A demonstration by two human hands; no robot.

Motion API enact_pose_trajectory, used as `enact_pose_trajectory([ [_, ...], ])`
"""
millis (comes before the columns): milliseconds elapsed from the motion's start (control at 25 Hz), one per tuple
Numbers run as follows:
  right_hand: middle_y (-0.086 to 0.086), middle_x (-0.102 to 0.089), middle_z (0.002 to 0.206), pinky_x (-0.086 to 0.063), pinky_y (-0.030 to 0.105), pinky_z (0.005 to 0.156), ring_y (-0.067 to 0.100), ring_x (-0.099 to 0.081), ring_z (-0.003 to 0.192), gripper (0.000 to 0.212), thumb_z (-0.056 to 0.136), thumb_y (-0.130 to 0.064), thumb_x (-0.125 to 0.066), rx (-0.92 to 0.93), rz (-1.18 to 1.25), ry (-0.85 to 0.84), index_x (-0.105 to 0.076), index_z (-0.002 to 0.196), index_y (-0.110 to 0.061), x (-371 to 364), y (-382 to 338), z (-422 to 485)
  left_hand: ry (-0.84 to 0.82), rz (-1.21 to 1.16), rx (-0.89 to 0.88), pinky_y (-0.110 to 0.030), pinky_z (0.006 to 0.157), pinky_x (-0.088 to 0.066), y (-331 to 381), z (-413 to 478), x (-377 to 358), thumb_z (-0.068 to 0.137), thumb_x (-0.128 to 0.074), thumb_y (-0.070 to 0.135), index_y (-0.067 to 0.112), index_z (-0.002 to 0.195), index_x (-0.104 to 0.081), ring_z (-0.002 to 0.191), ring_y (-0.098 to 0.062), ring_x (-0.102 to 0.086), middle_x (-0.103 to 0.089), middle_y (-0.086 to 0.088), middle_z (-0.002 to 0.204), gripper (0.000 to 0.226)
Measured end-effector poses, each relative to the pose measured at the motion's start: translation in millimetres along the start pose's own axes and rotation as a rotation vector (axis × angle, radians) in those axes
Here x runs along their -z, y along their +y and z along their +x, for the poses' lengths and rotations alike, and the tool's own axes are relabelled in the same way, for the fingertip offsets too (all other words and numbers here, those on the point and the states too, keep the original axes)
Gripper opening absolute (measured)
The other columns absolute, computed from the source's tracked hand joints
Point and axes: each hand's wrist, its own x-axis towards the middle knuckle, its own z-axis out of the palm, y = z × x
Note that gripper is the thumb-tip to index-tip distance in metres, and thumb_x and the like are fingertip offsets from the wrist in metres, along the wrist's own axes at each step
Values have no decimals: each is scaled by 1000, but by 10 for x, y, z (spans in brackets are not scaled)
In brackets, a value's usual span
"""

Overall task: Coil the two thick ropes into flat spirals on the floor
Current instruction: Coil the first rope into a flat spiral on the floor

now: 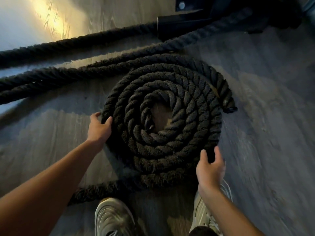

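Observation:
A thick black rope lies wound into a flat spiral (163, 120) on the wooden floor (264, 116), with a small gap at its centre. My left hand (99, 127) grips the spiral's outer turn at its left side, fingers curled over the rope. At the lower right edge, my right hand (210, 167) holds the outer turn between thumb and fingers. A loose tail (95, 190) runs out from under the spiral toward the lower left. Straight rope lengths (68, 43) stretch across the floor from the left toward the far right.
A black metal frame base (184, 26) with a bolt stands at the back, where the ropes lead. My two pale shoes (112, 218) are planted just below the spiral. A bright patch of light falls on the floor at the upper left.

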Motion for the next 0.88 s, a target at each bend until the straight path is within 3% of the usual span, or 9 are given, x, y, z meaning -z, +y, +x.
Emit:
enact_pose_trajectory([
  [80,5,-34,156,-35,43,114,28,-38,140,54,99,-33,-55,40,-23,13,-40,150,-25,-5,-13,174,-39,32,-2,-45,99,-53,-99,4,27,91,-64,46,25,145,-36,115,-27,-60,-53,-12,140,64],
  [240,8,-34,152,-33,42,113,28,-38,138,53,101,-31,-50,194,-166,-64,-37,152,-21,16,-234,638,-102,-60,84,-28,61,-52,-316,-228,48,98,-62,30,24,150,-23,91,-20,-64,-58,-8,122,65],
  [360,10,-31,157,-29,44,116,30,-32,143,52,102,-30,-48,205,-223,-106,-36,152,-21,-17,-527,983,-103,-127,146,-26,46,-48,-513,-468,-4,97,-66,25,27,145,-24,77,-21,-63,-62,-12,112,64],
  [480,7,-29,159,-35,45,111,29,-32,143,51,102,-37,-48,201,-213,-162,-38,151,-26,-46,-687,1147,-109,-140,252,-30,52,-51,-583,-511,-24,90,-73,31,31,144,-23,83,-24,-65,-63,-9,112,74],
  [600,8,-33,157,-37,45,108,30,-36,141,57,98,-39,-53,166,-188,-113,-35,151,-27,-23,-633,950,-114,-155,303,-32,61,-53,-524,-320,81,79,-81,34,31,144,-30,86,-25,-68,-66,-8,110,83],
  [760,12,-8,164,-32,47,110,35,-20,147,72,101,-34,-48,-19,-172,-145,-5,158,-28,15,-302,117,-33,-263,131,-30,69,-53,-304,-26,145,86,-78,24,25,144,-41,89,-21,-68,-67,-12,118,69],
  [880,17,6,165,-29,46,111,35,-1,151,73,105,-36,-35,36,-195,-235,17,155,-29,-36,-155,-273,-40,-211,27,-27,64,-52,-180,36,96,91,-73,17,21,144,-43,79,-14,-64,-65,-14,116,61],
])
